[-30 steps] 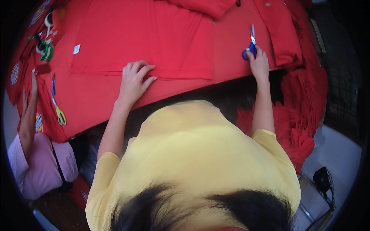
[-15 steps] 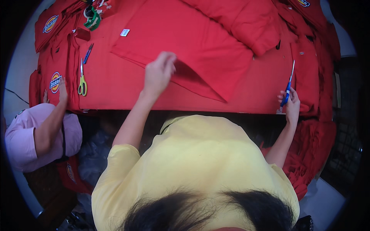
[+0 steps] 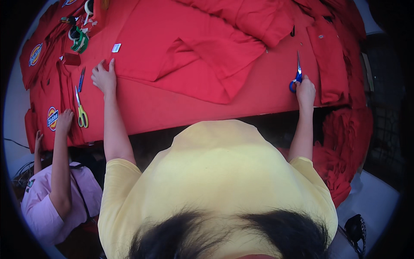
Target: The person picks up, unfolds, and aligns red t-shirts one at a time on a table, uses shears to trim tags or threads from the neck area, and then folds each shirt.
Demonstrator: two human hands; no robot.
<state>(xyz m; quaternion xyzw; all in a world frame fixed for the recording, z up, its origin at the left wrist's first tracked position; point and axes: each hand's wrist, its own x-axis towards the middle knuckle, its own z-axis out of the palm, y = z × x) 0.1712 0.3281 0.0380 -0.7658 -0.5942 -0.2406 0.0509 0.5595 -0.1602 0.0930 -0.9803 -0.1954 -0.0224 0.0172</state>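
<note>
Cloth rumpled now

It lies on the counter, no longer flat. The left hand has moved near the tag, fingers spread, looking empty. The right hand is curled round the blue scissors

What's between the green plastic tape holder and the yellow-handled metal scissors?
In the head view, a small red block and a slim blue tool lie between tape holder and scissors.

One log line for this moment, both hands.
left hand: open, at left edge of garment, contact unclear | right hand: holding blue scissors | garment: rumpled | yellow scissors: on table
</note>
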